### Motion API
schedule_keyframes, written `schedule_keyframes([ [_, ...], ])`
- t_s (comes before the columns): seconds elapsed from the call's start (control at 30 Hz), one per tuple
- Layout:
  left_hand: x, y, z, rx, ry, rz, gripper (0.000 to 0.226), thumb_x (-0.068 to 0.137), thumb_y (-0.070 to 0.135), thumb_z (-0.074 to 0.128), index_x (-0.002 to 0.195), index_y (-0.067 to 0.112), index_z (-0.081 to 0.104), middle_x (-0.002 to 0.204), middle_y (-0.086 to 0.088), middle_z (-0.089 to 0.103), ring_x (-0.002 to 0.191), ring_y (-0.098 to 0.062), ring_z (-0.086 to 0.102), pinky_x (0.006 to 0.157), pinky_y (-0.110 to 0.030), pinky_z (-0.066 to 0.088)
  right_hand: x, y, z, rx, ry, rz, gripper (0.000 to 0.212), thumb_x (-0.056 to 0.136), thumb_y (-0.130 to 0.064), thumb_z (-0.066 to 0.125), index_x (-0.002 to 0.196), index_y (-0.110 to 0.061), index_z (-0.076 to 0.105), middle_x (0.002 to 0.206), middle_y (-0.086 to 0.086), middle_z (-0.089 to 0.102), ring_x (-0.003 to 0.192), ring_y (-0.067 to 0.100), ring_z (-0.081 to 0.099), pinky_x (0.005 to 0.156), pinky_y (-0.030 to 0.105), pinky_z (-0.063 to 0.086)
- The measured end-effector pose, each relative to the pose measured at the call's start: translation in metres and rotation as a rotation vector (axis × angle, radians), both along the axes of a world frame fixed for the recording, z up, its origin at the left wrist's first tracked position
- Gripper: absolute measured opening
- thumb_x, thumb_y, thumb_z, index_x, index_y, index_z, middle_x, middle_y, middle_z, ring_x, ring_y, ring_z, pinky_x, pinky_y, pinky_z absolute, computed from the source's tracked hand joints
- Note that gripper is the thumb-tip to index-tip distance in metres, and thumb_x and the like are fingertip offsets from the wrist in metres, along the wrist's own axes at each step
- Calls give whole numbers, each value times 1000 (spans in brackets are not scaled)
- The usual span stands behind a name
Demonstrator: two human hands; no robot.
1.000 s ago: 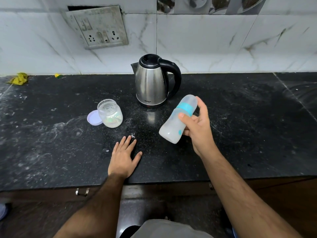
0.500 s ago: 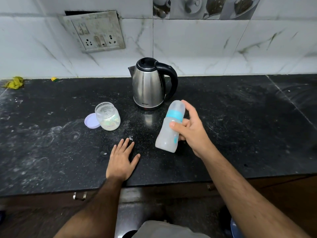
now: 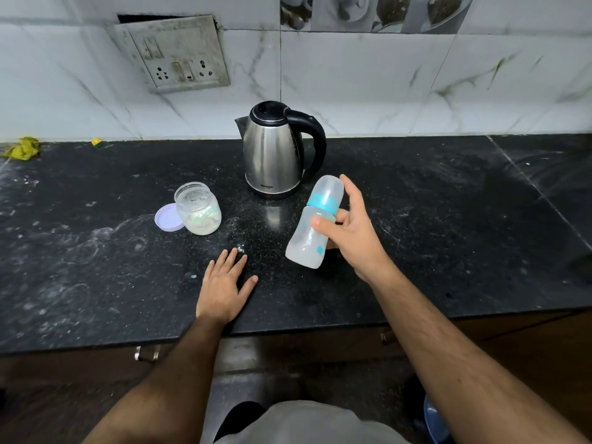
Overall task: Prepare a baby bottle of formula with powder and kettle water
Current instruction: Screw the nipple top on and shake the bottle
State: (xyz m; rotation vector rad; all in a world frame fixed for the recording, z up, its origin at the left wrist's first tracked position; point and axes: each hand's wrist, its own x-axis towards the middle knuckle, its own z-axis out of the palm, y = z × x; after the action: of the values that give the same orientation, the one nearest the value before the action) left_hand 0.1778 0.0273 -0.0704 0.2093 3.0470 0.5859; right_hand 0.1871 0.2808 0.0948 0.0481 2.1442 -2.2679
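Note:
My right hand (image 3: 355, 233) grips a cloudy baby bottle (image 3: 312, 225) with a teal collar and clear cap, held tilted just above the black counter (image 3: 448, 219). My left hand (image 3: 224, 285) lies flat on the counter near its front edge, fingers spread, holding nothing. A steel kettle (image 3: 274, 152) with a black handle and lid stands behind the bottle, near the wall. Left of the kettle stands an open clear jar (image 3: 198, 208) with pale powder at the bottom, its lilac lid (image 3: 166, 217) lying beside it.
A socket plate (image 3: 174, 52) hangs on the marble-tiled wall above the kettle. A yellow rag (image 3: 22, 149) and a small yellow scrap (image 3: 97, 142) lie at the back left. White powder is smeared over the counter. Wooden drawers with a metal handle (image 3: 145, 353) sit below.
The bottle in my right hand has swung from steeply tilted toward more upright and moved a little down and left. My left hand has stayed flat in place.

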Motion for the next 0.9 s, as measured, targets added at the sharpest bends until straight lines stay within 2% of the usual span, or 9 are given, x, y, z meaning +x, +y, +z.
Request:
schedule_keyframes([
  [0.1, -2, -1, 3, 55, -24, -4, 58, 100, 51, 46, 149, 21, 43, 163, 0, 25, 154, -16, 11, 124, -38, 4, -4, 2, 2, 7, 0, 44, 88, 85, 0, 72, 152, -26, 22, 116, 9, 69, 99, 17, 71, 86, 37, 59],
  [0.2, -6, -2, 7, 129, -50, 12, 55, 99, 48, 50, 146, 18, 49, 161, -2, 31, 153, -18, 16, 124, -39, 8, -9, 4, 3, 42, -13, 101, 68, 82, 2, 75, 139, -15, 42, 116, 9, 71, 98, 20, 72, 75, 31, 58],
  [0.3, -13, -3, 14, 245, -47, 64, 48, 97, 44, 57, 136, 16, 60, 152, -4, 47, 148, -20, 31, 122, -40, 21, -17, 2, 0, 57, -47, 123, 55, 81, 1, 76, 129, -10, 51, 114, 7, 72, 97, 20, 72, 71, 31, 56],
  [0.43, -24, -1, 36, 464, -6, 129, 31, 94, 35, 65, 119, 17, 71, 124, 2, 69, 118, -14, 60, 105, -31, 43, -28, -3, -7, 55, -71, 129, 54, 80, 2, 76, 126, -13, 53, 116, 8, 72, 103, 21, 70, 74, 32, 56],
  [0.5, -33, 3, 54, 591, -38, 126, 25, 94, 31, 66, 114, 19, 73, 112, 6, 72, 100, -6, 65, 97, -26, 48, -34, -7, -10, 69, -76, 139, 54, 79, 2, 77, 125, -15, 55, 116, 8, 71, 104, 21, 70, 78, 34, 58],
  [0.57, -45, 9, 76, 761, -94, 82, 18, 95, 26, 65, 111, 22, 73, 103, 8, 73, 93, -7, 69, 90, -28, 54, -41, -11, -11, 81, -85, 142, 54, 78, 2, 78, 124, -17, 57, 115, 9, 70, 105, 22, 69, 83, 37, 59],
  [0.7, -67, 20, 118, 985, -173, -28, 15, 97, 19, 62, 107, 28, 68, 101, 3, 74, 88, -10, 70, 74, -23, 52, -59, -22, -7, 105, -87, 139, 54, 76, 3, 78, 122, -19, 61, 115, 13, 70, 104, 21, 70, 82, 35, 59],
  [0.8, -83, 22, 135, 1006, -176, -135, 17, 97, 17, 61, 109, 24, 71, 104, -4, 76, 87, -11, 70, 70, -16, 49, -70, -28, -2, 132, -79, 138, 57, 76, 3, 79, 126, -16, 60, 117, 15, 70, 106, 24, 70, 83, 36, 59],
  [0.9, -97, 23, 145, 997, -189, -219, 19, 98, 11, 58, 110, 16, 73, 101, 0, 75, 81, -8, 70, 66, -9, 47, -80, -32, 0, 163, -62, 111, 58, 76, 2, 79, 128, -16, 60, 116, 13, 71, 106, 25, 70, 85, 41, 59],
])
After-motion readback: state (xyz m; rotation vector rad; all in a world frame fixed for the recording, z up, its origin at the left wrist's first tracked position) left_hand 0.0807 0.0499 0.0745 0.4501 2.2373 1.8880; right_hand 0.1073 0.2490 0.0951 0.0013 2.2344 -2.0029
